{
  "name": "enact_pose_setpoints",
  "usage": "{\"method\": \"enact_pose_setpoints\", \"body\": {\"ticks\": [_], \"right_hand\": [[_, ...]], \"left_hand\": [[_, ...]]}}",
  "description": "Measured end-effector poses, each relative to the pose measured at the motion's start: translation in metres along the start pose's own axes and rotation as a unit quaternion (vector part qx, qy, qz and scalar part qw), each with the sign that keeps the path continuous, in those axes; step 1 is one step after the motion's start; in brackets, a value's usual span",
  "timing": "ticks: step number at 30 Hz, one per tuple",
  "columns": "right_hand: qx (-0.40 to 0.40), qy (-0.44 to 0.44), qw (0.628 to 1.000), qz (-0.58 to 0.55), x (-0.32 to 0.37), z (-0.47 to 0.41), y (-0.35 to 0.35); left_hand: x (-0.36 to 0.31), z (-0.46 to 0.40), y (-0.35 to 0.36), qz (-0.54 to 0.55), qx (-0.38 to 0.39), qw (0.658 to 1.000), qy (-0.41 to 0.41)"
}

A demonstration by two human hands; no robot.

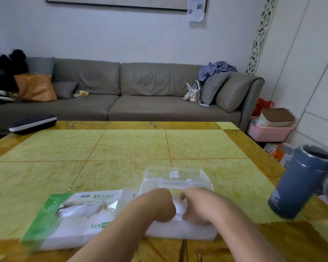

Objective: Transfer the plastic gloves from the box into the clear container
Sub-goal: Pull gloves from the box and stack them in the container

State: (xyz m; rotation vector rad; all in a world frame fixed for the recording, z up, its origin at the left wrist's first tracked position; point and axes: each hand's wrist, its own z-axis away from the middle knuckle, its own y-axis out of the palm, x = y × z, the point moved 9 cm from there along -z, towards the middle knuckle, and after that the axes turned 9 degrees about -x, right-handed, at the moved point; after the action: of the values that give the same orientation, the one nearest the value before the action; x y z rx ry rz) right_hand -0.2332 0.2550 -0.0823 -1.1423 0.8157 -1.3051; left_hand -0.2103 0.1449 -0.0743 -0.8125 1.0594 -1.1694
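Head view looks down on a yellow tiled desk (121, 144) with both hands low in the middle, right over the clear container (175, 181) so the stack of plastic gloves (180, 230) sits directly under them. Left hand (160, 206) is curled into a fist on top of the stack; it's pressing or bunching the gloves, can't quite tell which. Right hand (195, 207) has its fingers hooked down into the same white wad, pinching it I'd say. So the gloves are touching both grips, not off to either side. The stack's long axis runs left to right across the desk, and the container's lid is flipped up on the far side, away from the person. The green and white glove box (68, 214) lies flat just left of the container, touching it or nearly so, nearer the left hand. Looks to me like the next bit is just tucking the wad down flat. A blue tumbler (299, 182) stands off to the right, well apart
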Motion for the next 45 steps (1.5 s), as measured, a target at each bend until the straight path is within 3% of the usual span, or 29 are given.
{"method": "enact_pose_setpoints", "body": {"ticks": [6,10,13,16,19,23,27,35,41,45], "right_hand": [[-0.065,-0.006,0.995,0.079,0.007,0.017,-0.017],[-0.203,-0.029,0.974,0.093,0.022,0.043,-0.053],[-0.281,-0.035,0.957,0.060,0.044,0.056,-0.074],[-0.333,-0.140,0.933,-0.005,0.095,0.067,-0.079],[-0.271,-0.274,0.917,-0.099,0.165,0.072,-0.057],[-0.153,-0.330,0.925,-0.113,0.246,0.050,-0.006],[-0.163,-0.316,0.933,-0.055,0.276,0.035,0.011],[-0.130,-0.231,0.960,-0.085,0.256,0.021,0.001],[-0.129,-0.197,0.954,-0.187,0.219,0.019,-0.048],[-0.129,-0.183,0.910,-0.350,0.206,0.023,-0.065]], "left_hand": [[-0.012,0.037,-0.025,-0.024,-0.056,0.998,0.026],[0.002,0.058,-0.052,0.062,-0.178,0.980,0.067],[0.051,0.075,-0.077,0.141,-0.287,0.945,0.063],[0.142,0.092,-0.085,0.188,-0.338,0.922,-0.005],[0.223,0.098,-0.063,0.211,-0.291,0.931,-0.070],[0.254,0.087,-0.035,0.240,-0.218,0.942,-0.091],[0.257,0.080,-0.037,0.243,-0.247,0.935,-0.073],[0.261,0.078,-0.036,0.247,-0.229,0.938,-0.080],[0.261,0.084,-0.037,0.248,-0.225,0.939,-0.082],[0.257,0.086,-0.039,0.232,-0.219,0.944,-0.089]]}}
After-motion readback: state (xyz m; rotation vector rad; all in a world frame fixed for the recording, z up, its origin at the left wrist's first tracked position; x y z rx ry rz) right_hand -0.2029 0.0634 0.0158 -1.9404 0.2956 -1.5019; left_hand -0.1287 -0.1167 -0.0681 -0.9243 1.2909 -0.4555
